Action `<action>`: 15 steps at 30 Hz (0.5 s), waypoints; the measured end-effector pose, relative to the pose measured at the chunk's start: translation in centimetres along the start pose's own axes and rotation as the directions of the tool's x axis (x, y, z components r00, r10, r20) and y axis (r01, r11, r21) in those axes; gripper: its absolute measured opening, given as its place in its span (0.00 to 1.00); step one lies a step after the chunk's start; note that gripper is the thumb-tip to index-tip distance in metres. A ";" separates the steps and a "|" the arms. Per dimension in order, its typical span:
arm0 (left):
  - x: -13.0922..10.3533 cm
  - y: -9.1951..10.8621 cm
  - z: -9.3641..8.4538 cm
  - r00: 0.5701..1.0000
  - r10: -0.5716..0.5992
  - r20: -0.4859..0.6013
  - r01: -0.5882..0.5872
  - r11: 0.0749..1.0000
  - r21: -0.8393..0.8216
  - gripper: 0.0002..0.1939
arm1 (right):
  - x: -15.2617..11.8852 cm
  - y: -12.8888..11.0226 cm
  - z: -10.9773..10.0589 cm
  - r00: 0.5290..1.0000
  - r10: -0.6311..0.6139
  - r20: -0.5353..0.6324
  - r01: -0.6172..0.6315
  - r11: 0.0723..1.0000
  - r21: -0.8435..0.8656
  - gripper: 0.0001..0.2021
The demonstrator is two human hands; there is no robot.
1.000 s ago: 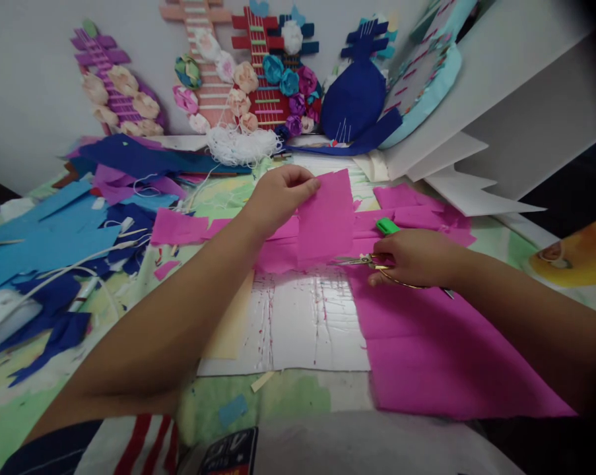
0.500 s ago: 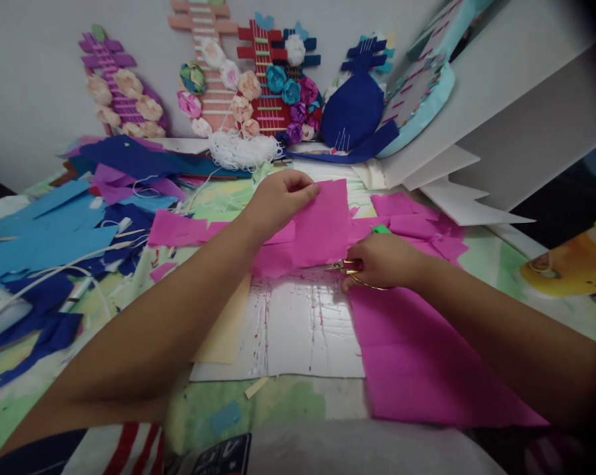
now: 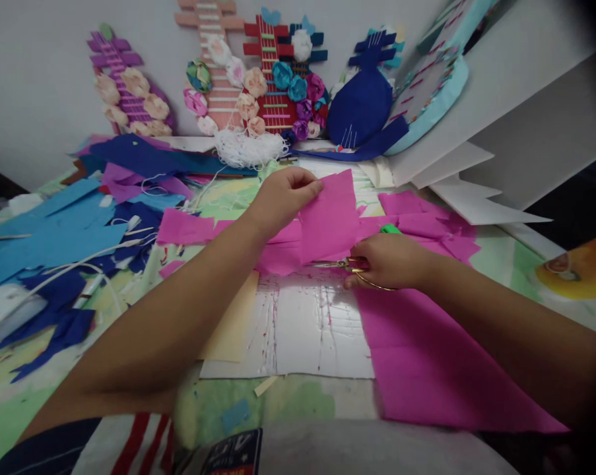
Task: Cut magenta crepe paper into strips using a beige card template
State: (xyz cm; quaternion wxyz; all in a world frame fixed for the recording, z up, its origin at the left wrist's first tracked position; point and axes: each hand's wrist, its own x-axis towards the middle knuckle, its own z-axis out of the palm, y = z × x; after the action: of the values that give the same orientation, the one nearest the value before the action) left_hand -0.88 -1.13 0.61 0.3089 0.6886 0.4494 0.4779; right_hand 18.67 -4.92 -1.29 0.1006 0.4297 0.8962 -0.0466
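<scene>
My left hand (image 3: 290, 198) pinches the upper left edge of a pink paper piece (image 3: 330, 218), holding it up over the work surface. Gold-handled scissors (image 3: 350, 264) are in my right hand (image 3: 384, 262), their blades lying along the lower edge of that piece. Beneath the hands is a white board (image 3: 322, 336) marked with glossy streaks and pink bits. A large pink sheet (image 3: 436, 363) spreads under my right forearm. More pink strips (image 3: 186, 227) lie behind and to both sides of my hands. Something green shows just behind my right hand.
Decorated paper instruments (image 3: 360, 105) lean on the wall, with white yarn (image 3: 251, 148) in front. Blue paper scraps (image 3: 50, 231) and a white power strip (image 3: 10, 310) lie left. White folded boards (image 3: 476, 178) and a yellow object (image 3: 579, 267) are right.
The whole view has shifted slightly, so things appear farther right. The held pink piece is tilted a little more, and more of the scissor blades shows below it.
</scene>
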 end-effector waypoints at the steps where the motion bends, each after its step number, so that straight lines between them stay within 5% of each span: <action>1: 0.0 0.0 0.0 1.000 0.006 0.000 -0.006 1.000 -0.002 0.06 | 0.2 -0.2 0.0 1.000 -0.013 -0.004 0.013 1.000 0.002 0.25; 7: 0.0 0.1 -0.4 1.000 0.012 -0.010 -0.013 1.000 -0.014 0.06 | 1.1 -1.0 -0.1 0.996 -0.077 -0.045 0.076 0.997 -0.035 0.25; 15: 0.2 -0.3 -1.0 0.998 0.022 -0.060 -0.026 0.998 -0.062 0.05 | 0.8 -0.6 -0.2 0.999 0.011 -0.031 -0.013 0.998 -0.060 0.21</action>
State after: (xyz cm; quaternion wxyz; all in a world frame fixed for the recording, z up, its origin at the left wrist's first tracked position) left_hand -1.91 -0.85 0.81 0.3114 0.6694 0.4348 0.5157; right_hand 17.73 -4.64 -1.27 0.1002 0.4326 0.8959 -0.0125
